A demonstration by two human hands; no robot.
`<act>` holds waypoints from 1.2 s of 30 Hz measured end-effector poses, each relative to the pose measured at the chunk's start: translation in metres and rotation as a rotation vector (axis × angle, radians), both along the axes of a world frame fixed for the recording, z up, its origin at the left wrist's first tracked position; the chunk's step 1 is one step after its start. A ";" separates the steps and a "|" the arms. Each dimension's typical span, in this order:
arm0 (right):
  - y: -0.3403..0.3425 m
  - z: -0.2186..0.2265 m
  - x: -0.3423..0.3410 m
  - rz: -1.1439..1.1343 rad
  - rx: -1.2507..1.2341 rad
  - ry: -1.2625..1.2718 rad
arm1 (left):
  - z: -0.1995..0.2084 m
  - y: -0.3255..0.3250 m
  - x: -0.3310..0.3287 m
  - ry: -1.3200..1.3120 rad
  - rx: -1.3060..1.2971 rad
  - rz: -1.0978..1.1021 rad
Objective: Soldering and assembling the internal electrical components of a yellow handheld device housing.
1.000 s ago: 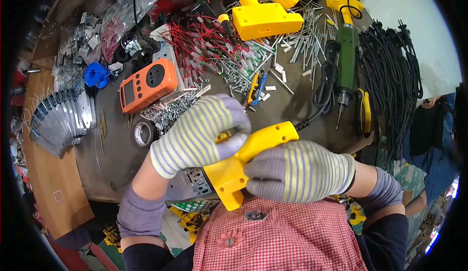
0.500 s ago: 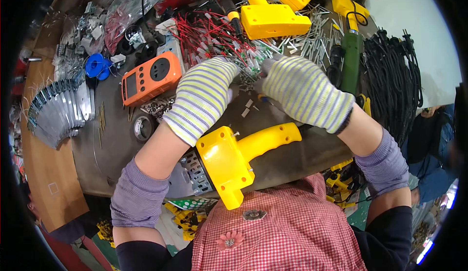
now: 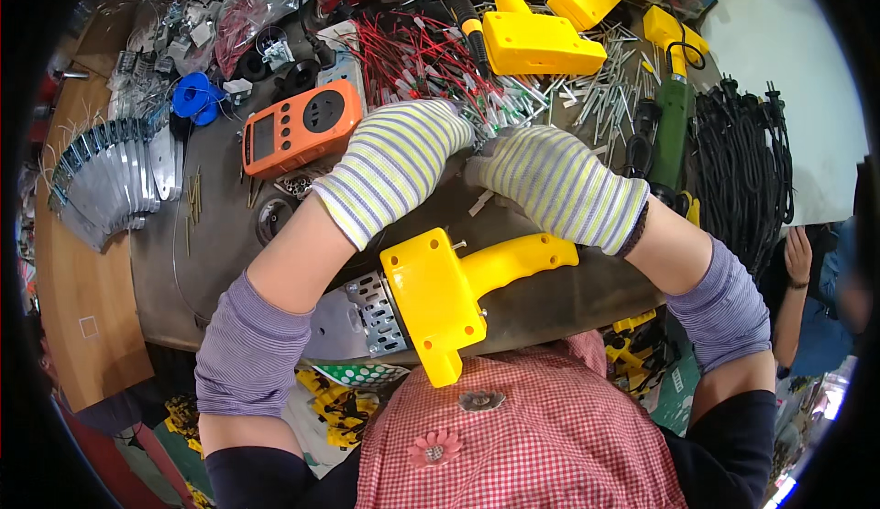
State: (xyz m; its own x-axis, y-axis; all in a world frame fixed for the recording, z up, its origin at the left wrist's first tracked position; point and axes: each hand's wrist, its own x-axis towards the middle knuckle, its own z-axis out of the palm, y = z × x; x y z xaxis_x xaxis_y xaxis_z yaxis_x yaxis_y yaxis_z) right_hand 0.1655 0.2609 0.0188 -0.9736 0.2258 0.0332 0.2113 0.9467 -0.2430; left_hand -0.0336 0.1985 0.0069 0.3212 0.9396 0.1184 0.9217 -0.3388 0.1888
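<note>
Both my hands wear knitted gloves striped in yellow, white and grey. My left hand point(image 3: 399, 165) is closed at the near edge of a heap of red-wired small parts point(image 3: 399, 55), its fingertips turned inward. Beside it, my right hand point(image 3: 561, 184) is curled closed too, its fingertips close to the left ones. Whatever lies between the fingers is hidden. Below the hands, near the table edge, lies a yellow pistol-grip plastic housing point(image 3: 426, 294) with a screw point(image 3: 460, 244) sticking up from it. A perforated metal plate point(image 3: 374, 312) joins its left side.
Left of my hands lies an orange meter point(image 3: 302, 129); beyond it are a blue spool point(image 3: 194, 98) and a fan of metal plates point(image 3: 115, 179). More yellow housings point(image 3: 541, 43), a screwdriver point(image 3: 461, 14), long screws point(image 3: 610, 83), a green-handled tool point(image 3: 672, 124) and black cords point(image 3: 742, 161) surround the back and right. Another person's hand point(image 3: 797, 254) shows at right.
My hands have drawn closer together, the right one shifting left and a little nearer to me. The whole view has shifted slightly. At the right edge, another person's hand has come into sight.
</note>
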 end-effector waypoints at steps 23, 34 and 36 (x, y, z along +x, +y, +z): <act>-0.026 -0.002 -0.015 0.233 -0.386 0.464 | 0.036 -0.115 -0.033 -0.237 -0.017 -0.058; -0.030 0.003 -0.018 0.385 -0.017 0.435 | 0.019 -0.103 -0.033 -0.075 0.261 0.076; -0.027 0.001 -0.019 0.408 -0.029 0.425 | 0.011 -0.080 -0.028 -0.033 0.223 0.105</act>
